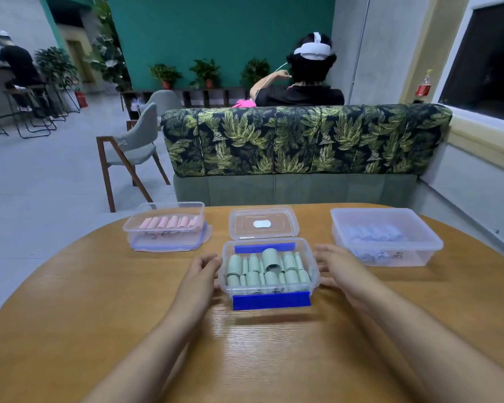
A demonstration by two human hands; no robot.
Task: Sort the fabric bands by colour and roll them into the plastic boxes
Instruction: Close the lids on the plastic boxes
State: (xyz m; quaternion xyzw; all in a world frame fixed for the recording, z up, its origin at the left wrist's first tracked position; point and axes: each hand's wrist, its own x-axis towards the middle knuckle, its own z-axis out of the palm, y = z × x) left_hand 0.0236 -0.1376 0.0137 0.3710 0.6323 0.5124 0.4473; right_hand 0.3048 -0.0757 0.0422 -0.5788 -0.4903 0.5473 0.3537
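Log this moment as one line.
green box: rolls in, lid off behind it | left hand: open, at its left side | right hand: open, at its right side | pink box, blue box: rolls in

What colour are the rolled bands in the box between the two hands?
Pale sage green; the head view shows the rolled bands best.

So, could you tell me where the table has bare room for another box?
Bare table: in front of the pink-roll box, left of the left hand, along the near edge. Crowded: back row with lid and blue-roll box; right hand beside the green-roll box.
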